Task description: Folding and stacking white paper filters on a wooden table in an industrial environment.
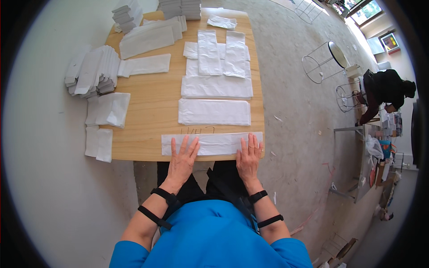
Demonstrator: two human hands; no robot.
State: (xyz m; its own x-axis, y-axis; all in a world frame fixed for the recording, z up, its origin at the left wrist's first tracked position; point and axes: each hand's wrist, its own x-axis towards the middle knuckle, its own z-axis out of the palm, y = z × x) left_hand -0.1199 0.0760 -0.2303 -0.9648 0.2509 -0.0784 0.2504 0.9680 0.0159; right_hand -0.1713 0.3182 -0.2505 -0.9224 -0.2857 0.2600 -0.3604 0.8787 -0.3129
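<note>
A long white folded strip (pixel 219 144), paper or thin cloth, lies flat along the near edge of the wooden table (pixel 147 111). My left hand (pixel 181 161) rests on its left part with fingers spread and stretched out. On the strip's right end my right hand (pixel 249 156) lies flat, fingers extended, gripping nothing. Just beyond it is a shorter white folded piece (pixel 214 112), with dark pen marks on the wood between them. Farther off, more white pieces (pixel 216 86) overlap, two of them (pixel 209 52) laid crosswise on top.
Stacks of folded white pieces (pixel 96 69) stand along the table's left side, by the white wall (pixel 40 134). More bundles (pixel 149 38) sit at the far left. Right of the table are a round stool (pixel 336 54) and a person (pixel 386 91) bending beside a cluttered bench (pixel 366 161).
</note>
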